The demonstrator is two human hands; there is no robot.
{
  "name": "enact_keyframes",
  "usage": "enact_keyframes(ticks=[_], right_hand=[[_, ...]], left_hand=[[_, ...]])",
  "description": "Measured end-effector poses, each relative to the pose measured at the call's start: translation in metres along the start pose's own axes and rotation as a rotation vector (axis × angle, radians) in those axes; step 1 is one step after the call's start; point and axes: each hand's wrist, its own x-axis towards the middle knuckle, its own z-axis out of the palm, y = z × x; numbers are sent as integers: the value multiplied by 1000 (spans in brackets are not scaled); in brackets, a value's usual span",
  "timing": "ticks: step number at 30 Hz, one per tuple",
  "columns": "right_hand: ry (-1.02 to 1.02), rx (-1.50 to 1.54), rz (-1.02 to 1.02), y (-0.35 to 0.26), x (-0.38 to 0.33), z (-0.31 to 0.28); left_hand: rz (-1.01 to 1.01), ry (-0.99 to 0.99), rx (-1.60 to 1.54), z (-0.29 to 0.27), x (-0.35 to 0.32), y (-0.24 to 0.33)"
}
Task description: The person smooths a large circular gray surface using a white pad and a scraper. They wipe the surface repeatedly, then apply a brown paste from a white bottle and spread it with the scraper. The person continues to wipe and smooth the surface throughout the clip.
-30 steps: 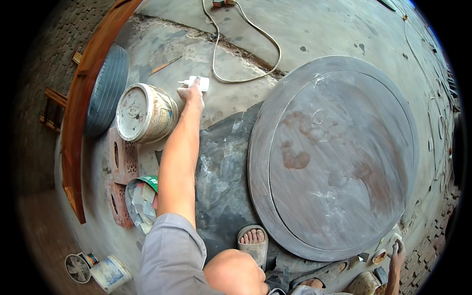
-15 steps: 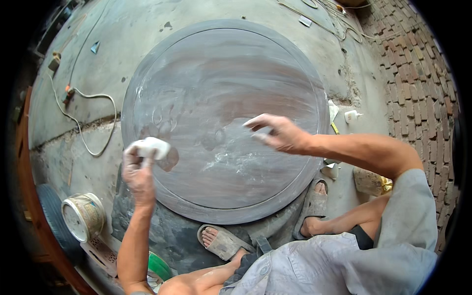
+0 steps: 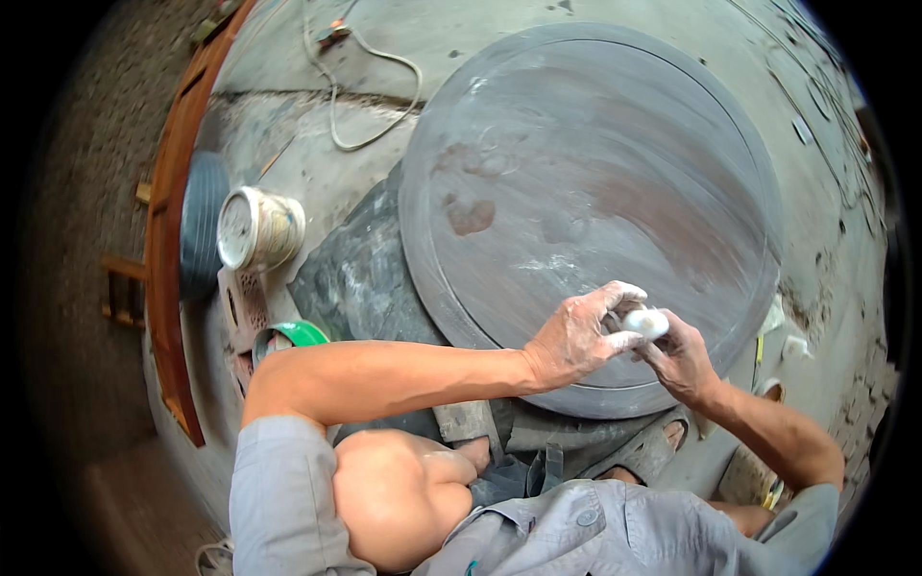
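Over the near right part of a large round grey-brown tabletop (image 3: 567,134), both hands meet on a small white plastic bottle (image 3: 650,324), seen end-on. My left hand (image 3: 574,338) has its dusty fingers closed round the bottle's left side. My right hand (image 3: 684,360) grips it from the right, fingertips pressed to it. Part of the bottle is hidden by the fingers. Pale dust and streaks cover the tabletop, with darker reddish-brown patches (image 3: 471,217) on its left and across its middle.
A dark sheet (image 3: 355,264) lies under the tabletop's near left edge. To the left are a white bucket (image 3: 269,230), a tyre (image 3: 200,226), a long wooden piece (image 3: 182,163) and a green-rimmed container (image 3: 303,333). Another white bottle (image 3: 795,348) stands on the right; a cable (image 3: 384,139) curls behind.
The view has turned left. My left hand has carried the white bottle rightward across the tabletop, and my right hand, empty before, has closed on it too.
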Motion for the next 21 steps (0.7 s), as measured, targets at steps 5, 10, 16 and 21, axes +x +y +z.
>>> enact_keyframes(ticks=[5,10,16,21], right_hand=[[73,-52,-52,36,-5,-24],[310,-296,-210,37,3,-73],[504,-237,-72,57,65,-106],[633,8,97,52,81,-115]], left_hand=[[94,157,280,-12,-22,-49],[139,180,883,-64,12,-114],[161,221,1220,-128,75,-127],[78,247,1247,-106,139,-147]])
